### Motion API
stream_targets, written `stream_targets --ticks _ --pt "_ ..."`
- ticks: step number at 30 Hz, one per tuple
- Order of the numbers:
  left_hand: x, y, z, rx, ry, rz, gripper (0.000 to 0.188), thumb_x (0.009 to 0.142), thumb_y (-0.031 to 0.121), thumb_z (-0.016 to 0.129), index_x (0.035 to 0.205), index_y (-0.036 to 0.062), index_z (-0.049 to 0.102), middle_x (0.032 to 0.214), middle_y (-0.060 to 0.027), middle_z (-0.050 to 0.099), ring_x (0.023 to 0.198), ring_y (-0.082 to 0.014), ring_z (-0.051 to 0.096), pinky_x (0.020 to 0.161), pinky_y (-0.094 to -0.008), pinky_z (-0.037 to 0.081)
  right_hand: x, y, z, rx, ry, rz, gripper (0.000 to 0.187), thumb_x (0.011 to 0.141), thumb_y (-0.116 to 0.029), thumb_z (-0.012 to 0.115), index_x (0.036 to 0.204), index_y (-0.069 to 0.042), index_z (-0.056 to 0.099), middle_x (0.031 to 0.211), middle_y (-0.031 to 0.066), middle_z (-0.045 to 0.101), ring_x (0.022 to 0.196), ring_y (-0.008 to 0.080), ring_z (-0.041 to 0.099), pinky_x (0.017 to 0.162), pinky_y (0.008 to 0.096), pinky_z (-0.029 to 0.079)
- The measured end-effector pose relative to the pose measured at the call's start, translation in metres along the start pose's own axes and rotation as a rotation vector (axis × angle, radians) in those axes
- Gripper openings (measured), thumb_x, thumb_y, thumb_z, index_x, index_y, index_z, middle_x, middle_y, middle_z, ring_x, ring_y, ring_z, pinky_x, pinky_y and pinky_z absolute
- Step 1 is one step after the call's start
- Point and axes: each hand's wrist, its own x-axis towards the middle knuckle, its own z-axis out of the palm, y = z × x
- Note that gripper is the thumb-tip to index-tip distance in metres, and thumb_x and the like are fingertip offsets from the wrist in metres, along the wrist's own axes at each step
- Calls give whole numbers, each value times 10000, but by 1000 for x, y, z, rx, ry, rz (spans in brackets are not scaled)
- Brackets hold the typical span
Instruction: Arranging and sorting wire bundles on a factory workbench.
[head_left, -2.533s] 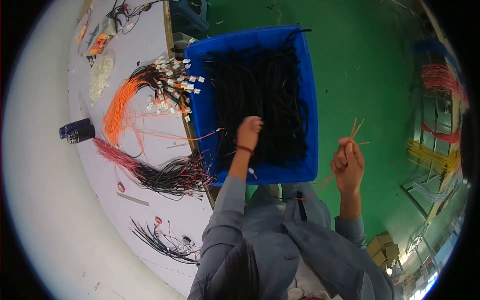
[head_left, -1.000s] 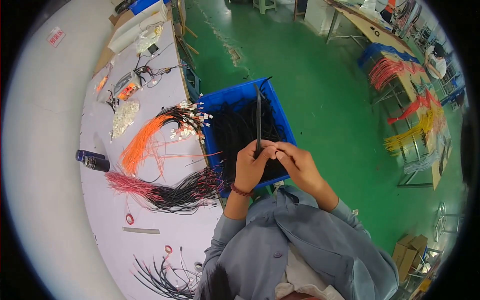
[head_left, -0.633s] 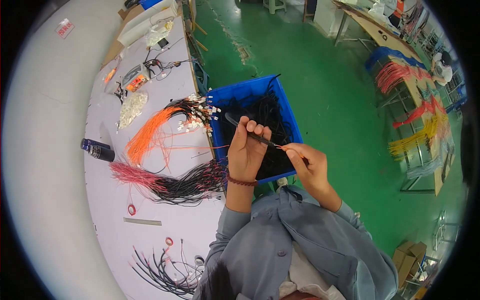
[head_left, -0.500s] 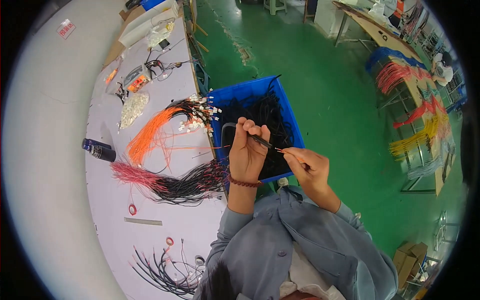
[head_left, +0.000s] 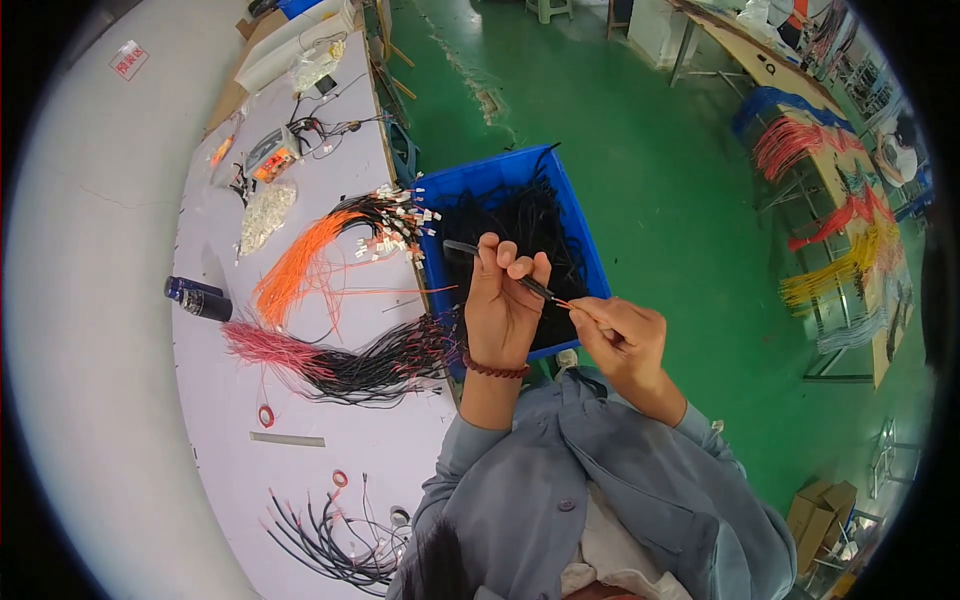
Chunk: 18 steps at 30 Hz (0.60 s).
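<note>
Between the fingers and palm of my left hand [head_left: 500,315] lies a thin black tube [head_left: 537,289], its far end sticking out past the fingertips on the left. My right hand [head_left: 628,345] pinches thin orange wires [head_left: 564,304] whose tips meet the tube's near opening and seem to be inside it. Both hands are over a blue plastic bin [head_left: 588,255] full of loose black tubing [head_left: 500,210].
On the white table [head_left: 225,390] at left lie an orange wire bundle [head_left: 295,265] with white connectors, a red-and-black wire bundle [head_left: 345,365], dark cables [head_left: 310,530], a steel ruler [head_left: 287,440] and dark bottles [head_left: 200,300]. Coloured wires hang over a bench [head_left: 845,160] at right.
The orange wire tips, apart from the tube before, now meet its opening. Both hands have shifted slightly right, and the tube's far end looks straighter.
</note>
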Motion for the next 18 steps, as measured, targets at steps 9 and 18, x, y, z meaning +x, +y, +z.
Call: stream_targets --ticks 9,18 --pt "-2 -5 1 68 22 7 162 970 227 403 1052 116 488 838 5 496 759 -114 544 934 -373 456 0 5 -2 -32 35 -42 127 736 46 670 849 -10 674 535 -11 435 454 61 342 413 231 251" --pt "-1 -7 2 117 49 15 164 971 239 399 1052 121 479 832 1 503 745 -118 542 913 -374 465 0 7 -3 -48 3 -30 104 727 38 677 821 -3 666 560 3 491 460 49 381 414 214 269"
